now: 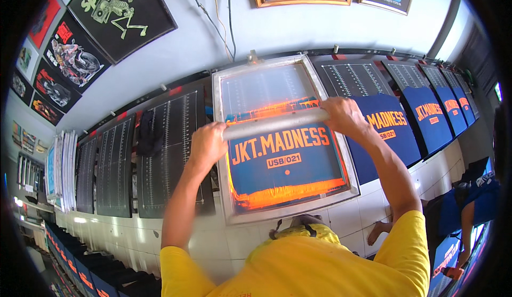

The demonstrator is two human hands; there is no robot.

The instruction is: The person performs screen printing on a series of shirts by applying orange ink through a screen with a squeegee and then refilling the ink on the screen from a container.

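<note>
Both my hands are closed round a long pale squeegee (274, 124), which lies across a screen-printing frame (290, 210). My left hand (209, 144) grips its left end near the frame's left side. At the other end, slightly farther away, my right hand (346, 116) is wrapped over it near the right side. Orange ink (288, 194) is smeared in a band along the mesh's near end, and more shows just beyond the squeegee. Orange lettering over dark blue is visible in the mesh between. The squeegee's blade edge is hard to make out.
Black printing boards (172, 158) stand in a row to the left, one with a dark cloth (152, 132) on it. Dark blue printed shirts (386, 142) cover boards to the right. A co-worker (469, 206) is at the lower right. White-edged panels (65, 163) stack at left.
</note>
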